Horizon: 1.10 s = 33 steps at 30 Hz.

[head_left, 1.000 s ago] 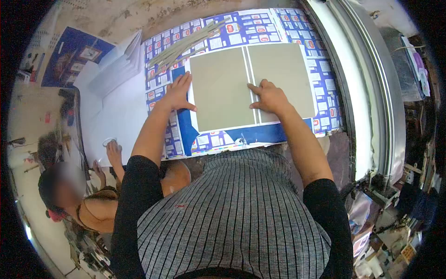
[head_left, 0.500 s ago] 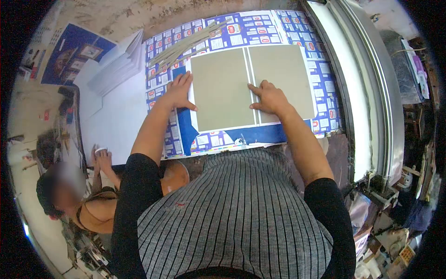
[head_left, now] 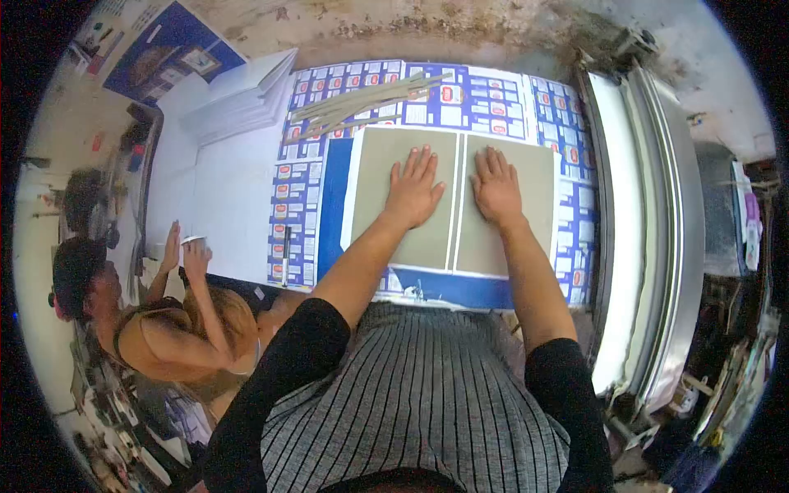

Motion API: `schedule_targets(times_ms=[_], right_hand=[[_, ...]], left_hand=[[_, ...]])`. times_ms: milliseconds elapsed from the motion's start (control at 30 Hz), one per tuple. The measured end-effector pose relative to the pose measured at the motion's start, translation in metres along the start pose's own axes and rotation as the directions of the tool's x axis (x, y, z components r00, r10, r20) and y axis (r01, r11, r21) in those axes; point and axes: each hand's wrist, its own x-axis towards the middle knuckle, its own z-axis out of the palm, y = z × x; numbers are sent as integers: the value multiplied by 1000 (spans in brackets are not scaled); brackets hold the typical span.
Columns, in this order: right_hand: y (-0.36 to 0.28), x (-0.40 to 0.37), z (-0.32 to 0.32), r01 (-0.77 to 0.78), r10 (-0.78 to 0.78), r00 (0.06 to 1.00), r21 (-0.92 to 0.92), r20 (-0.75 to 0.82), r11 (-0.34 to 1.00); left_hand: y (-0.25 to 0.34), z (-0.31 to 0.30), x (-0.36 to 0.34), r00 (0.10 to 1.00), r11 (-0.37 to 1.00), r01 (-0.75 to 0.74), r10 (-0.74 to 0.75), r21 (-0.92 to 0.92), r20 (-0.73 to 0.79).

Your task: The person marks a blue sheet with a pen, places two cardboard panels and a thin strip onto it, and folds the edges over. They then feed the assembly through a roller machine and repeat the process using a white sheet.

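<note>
Both my hands lie flat with fingers stretched out on grey-brown boards, and neither grips anything. My left hand (head_left: 415, 189) presses on the left board (head_left: 423, 251), near its right edge. On the right board (head_left: 534, 181) rests my right hand (head_left: 496, 187). A narrow strip (head_left: 458, 205) runs between the two boards, with white lines beside it. White sheet edges (head_left: 352, 193) show around the boards. Beneath is blue material (head_left: 335, 189), visible at the left and along the near side.
Printed blue-and-white sheets (head_left: 294, 197) cover the table. Long thin board strips (head_left: 370, 103) lie behind the boards. White paper (head_left: 234, 197) is at left, where another person (head_left: 177, 329) sits, hands raised around something white. A metal machine (head_left: 649, 230) borders the right side.
My left hand has moved from the left board's outer edge onto its surface. My right hand has left the middle strip and flattened on the right board. The other person's hands have risen.
</note>
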Motion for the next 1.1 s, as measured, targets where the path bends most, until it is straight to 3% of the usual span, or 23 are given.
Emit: schedule_targets(times_ms=[300,367,400,433,500,567,633,700,767,833,933,1033,1067,1100], right_hand=[[3,12,19,21,-21,999,-1,41,1000],[1,8,6,-14,24,978,-50,207,999],[6,6,16,28,-28,999,29,-24,999],[7,9,9,13,-12,1000,17,-27,1000],[14,25,-5,-14,-13,984,151,176,988],[30,57,-2,0,-16,991,119,133,993],[41,99,-26,-86,46,974,175,221,981],[46,118,-28,-52,6,951,140,308,989],[39,128,-35,-56,8,846,75,534,996],[41,126,-28,-54,10,836,64,548,997],[46,121,-21,69,-130,880,149,458,987],[75,107,-28,132,-177,919,149,353,980],[96,106,-36,122,-155,899,104,411,987],[115,103,-46,114,-131,872,65,472,991]], left_hand=[[-4,19,12,1000,999,-22,22,43,0],[-3,22,8,1000,999,-8,9,49,-7],[-1,21,13,999,998,3,-1,62,-45],[-4,24,14,999,998,-15,18,54,-46],[-12,24,23,998,997,-32,35,64,-53],[-5,2,52,993,992,-79,87,99,-75],[-1,-12,99,983,988,-114,97,-106,-158],[-3,-13,124,980,967,-190,176,-166,-96],[4,-31,139,952,985,-92,130,-144,278],[5,-28,148,947,979,-116,160,-169,277],[-4,-21,155,919,978,-98,160,-185,359],[-31,-20,143,936,962,-224,257,-157,239],[-53,-26,135,951,965,-229,250,-130,180],[-77,-37,127,954,978,-190,205,-88,219]])
